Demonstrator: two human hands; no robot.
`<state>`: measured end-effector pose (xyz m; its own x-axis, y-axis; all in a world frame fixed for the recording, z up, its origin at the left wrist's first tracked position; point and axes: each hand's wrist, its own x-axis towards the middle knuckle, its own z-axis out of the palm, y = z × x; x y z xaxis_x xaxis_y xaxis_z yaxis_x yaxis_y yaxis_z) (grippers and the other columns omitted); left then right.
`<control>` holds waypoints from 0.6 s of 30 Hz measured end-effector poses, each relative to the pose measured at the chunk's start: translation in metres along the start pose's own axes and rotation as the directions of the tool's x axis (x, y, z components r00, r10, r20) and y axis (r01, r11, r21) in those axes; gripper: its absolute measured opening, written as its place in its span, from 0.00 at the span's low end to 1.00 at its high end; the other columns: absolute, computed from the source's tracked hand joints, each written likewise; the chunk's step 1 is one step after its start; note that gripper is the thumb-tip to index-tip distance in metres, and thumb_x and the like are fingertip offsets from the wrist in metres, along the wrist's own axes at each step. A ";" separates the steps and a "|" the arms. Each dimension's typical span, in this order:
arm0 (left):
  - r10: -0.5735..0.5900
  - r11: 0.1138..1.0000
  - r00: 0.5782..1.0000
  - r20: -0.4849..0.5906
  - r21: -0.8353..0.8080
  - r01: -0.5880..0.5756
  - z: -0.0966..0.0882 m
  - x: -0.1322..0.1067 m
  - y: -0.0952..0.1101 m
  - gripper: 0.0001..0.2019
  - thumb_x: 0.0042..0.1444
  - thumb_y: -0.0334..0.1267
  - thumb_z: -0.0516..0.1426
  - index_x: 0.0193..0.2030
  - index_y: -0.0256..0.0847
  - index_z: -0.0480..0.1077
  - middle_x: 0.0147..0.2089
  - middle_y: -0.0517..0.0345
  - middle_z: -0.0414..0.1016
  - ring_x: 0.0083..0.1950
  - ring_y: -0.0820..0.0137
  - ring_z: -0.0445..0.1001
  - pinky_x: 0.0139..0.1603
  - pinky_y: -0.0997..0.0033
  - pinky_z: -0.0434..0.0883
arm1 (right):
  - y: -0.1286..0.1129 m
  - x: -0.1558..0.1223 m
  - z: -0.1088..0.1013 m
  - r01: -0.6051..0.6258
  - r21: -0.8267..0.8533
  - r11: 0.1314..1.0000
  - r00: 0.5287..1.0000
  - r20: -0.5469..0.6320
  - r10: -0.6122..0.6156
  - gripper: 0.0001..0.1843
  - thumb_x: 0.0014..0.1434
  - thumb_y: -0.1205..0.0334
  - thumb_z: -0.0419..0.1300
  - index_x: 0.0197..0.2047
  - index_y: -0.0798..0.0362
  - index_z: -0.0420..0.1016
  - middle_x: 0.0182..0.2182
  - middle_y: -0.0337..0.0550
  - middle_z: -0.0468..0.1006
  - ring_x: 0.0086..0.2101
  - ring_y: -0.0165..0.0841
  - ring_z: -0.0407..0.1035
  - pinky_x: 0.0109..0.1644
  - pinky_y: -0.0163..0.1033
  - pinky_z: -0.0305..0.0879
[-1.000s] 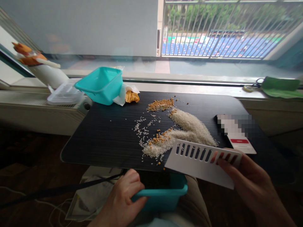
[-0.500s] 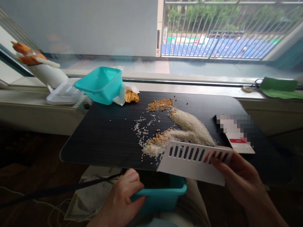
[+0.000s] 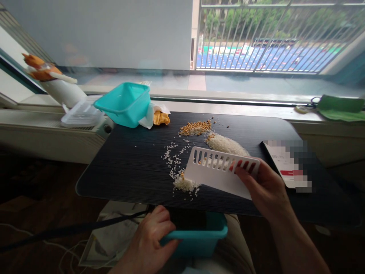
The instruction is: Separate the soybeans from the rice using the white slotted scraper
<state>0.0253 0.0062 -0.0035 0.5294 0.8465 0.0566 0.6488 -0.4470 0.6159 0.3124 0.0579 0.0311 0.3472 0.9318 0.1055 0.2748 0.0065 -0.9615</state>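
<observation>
My right hand [image 3: 261, 182] grips the right end of a flat white plastic scraper [image 3: 219, 177] with a row of slots along its top. The scraper is tilted over the rice and hides part of it. White rice [image 3: 228, 144] lies heaped behind the scraper, with a smaller rice heap [image 3: 184, 184] at its left corner. Yellow beans [image 3: 196, 127] form a pile farther back, mixed with some rice. My left hand [image 3: 156, 234] is closed on the rim of a turquoise plastic bin [image 3: 196, 239], which sits below the table's front edge, at my lap.
On the black table [image 3: 122, 167], a phone [image 3: 285, 163] lies at the right. A second turquoise bin [image 3: 125, 104] stands at the back left beside an orange crumpled wrapper [image 3: 161, 118]. A clear lid [image 3: 82, 113] and a green cloth [image 3: 340, 108] are by the window.
My right hand has moved the scraper left and away from me, from the table's front edge to over the rice. My left hand keeps its hold on the bin rim.
</observation>
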 end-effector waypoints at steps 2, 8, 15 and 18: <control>0.009 1.000 1.000 -0.004 0.008 -0.009 0.000 -0.001 -0.001 0.09 0.48 0.20 0.60 0.24 0.39 0.72 0.28 0.58 0.70 0.36 0.64 0.72 0.34 0.69 0.69 | 0.000 0.003 0.001 0.024 -0.018 1.000 0.999 0.028 -0.024 0.13 0.59 0.50 0.66 0.40 0.50 0.80 0.32 0.42 0.82 0.31 0.35 0.74 0.32 0.36 0.70; 0.008 1.000 1.000 0.006 0.019 -0.008 -0.001 0.001 0.001 0.09 0.47 0.20 0.61 0.24 0.38 0.73 0.28 0.58 0.71 0.36 0.64 0.72 0.34 0.68 0.69 | -0.007 0.001 0.001 0.011 -0.014 1.000 0.997 0.082 -0.009 0.13 0.59 0.49 0.67 0.39 0.49 0.79 0.30 0.39 0.80 0.29 0.33 0.71 0.33 0.35 0.68; 0.008 1.000 1.000 -0.001 0.006 -0.008 -0.002 0.003 0.001 0.09 0.47 0.21 0.61 0.24 0.39 0.74 0.27 0.58 0.72 0.35 0.64 0.72 0.34 0.68 0.69 | -0.012 0.000 0.001 0.030 -0.030 0.999 0.998 0.060 -0.028 0.12 0.59 0.50 0.66 0.40 0.49 0.80 0.32 0.41 0.82 0.31 0.34 0.73 0.33 0.36 0.68; 0.011 1.000 1.000 -0.008 0.003 -0.011 -0.001 0.002 0.000 0.09 0.47 0.22 0.61 0.24 0.39 0.73 0.27 0.58 0.71 0.35 0.64 0.72 0.34 0.68 0.69 | -0.013 0.001 0.003 0.029 -0.042 0.999 0.995 0.094 -0.025 0.12 0.60 0.49 0.65 0.40 0.49 0.80 0.32 0.41 0.82 0.31 0.34 0.73 0.33 0.36 0.68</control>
<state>0.0258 0.0087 -0.0025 0.5324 0.8436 0.0698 0.6445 -0.4575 0.6126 0.3068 0.0596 0.0425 0.2543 0.9613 0.1056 0.3223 0.0187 -0.9464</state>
